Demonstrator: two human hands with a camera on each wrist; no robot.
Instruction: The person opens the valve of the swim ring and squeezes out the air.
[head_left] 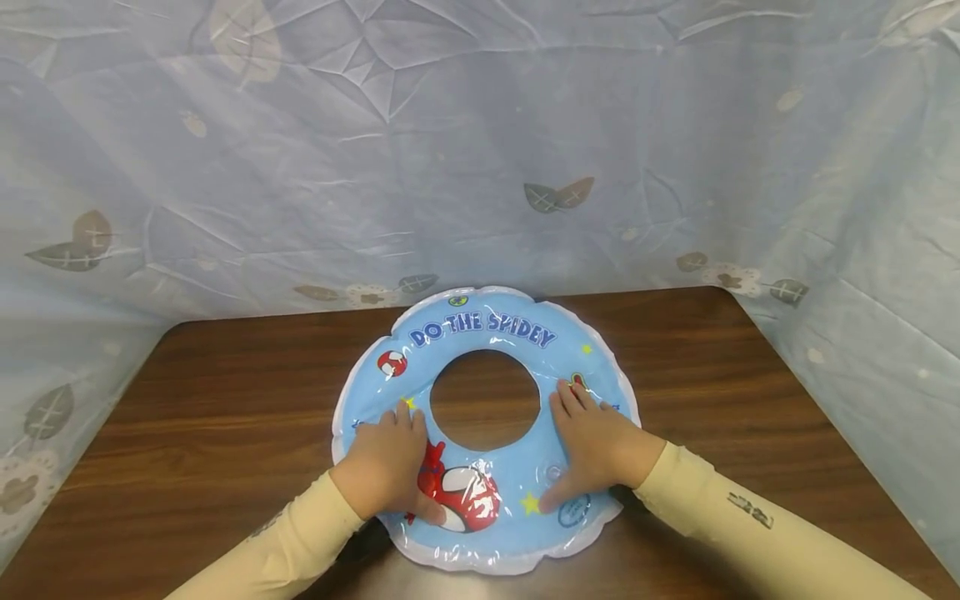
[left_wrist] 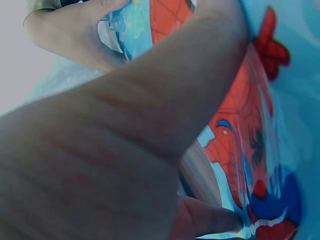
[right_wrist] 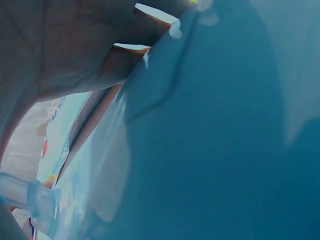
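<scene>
A light blue inflatable swim ring (head_left: 517, 462) lies flat on the table, puffed up, with "DO THE SPIDEY" lettering along its far side and a red masked character printed at the near left. On the ring's left part rests my left hand (head_left: 392, 462), fingers pointing away and thumb over the printed red mask. My right hand (head_left: 598, 450) lies on the right part, fingers spread toward the center hole and thumb beside a yellow star. Close under that palm, the right wrist view shows a clear air valve (right_wrist: 42, 200) standing up from the ring.
The dark wood-grain table (head_left: 247, 400) has rounded far corners and shows through the ring's hole. Behind it and along both sides hangs a pale grey-blue sheet (head_left: 450, 167) with leaf prints. Cream sleeves (head_left: 300, 533) cover both forearms.
</scene>
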